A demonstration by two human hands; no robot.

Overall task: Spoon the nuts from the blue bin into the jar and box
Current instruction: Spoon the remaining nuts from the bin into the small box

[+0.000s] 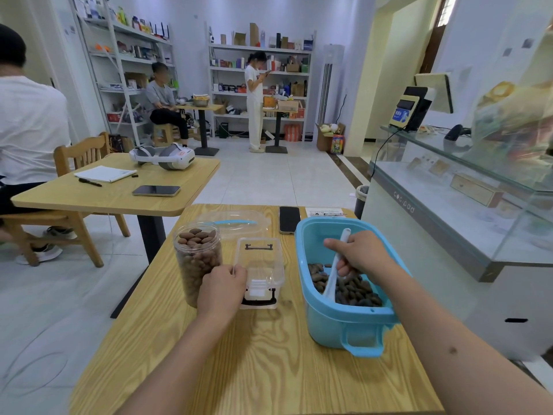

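Gripping the white spoon (336, 272), right hand (360, 254) dips it into nuts (356, 290) in blue bin (338, 322); left hand (221, 287) clasps clear box (263, 265) beside jar (196, 259).

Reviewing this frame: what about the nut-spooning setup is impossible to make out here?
- Head view: the bowl of the white spoon is buried in the nuts, so its load is hidden.
- The near left corner of the clear box is covered by the left hand; whether the hand grips it or just rests is unclear.
- The jar base is hidden behind that hand.
- The right hand covers the spoon's mid-handle.
- The blue bin wall hides how deep the nuts lie.
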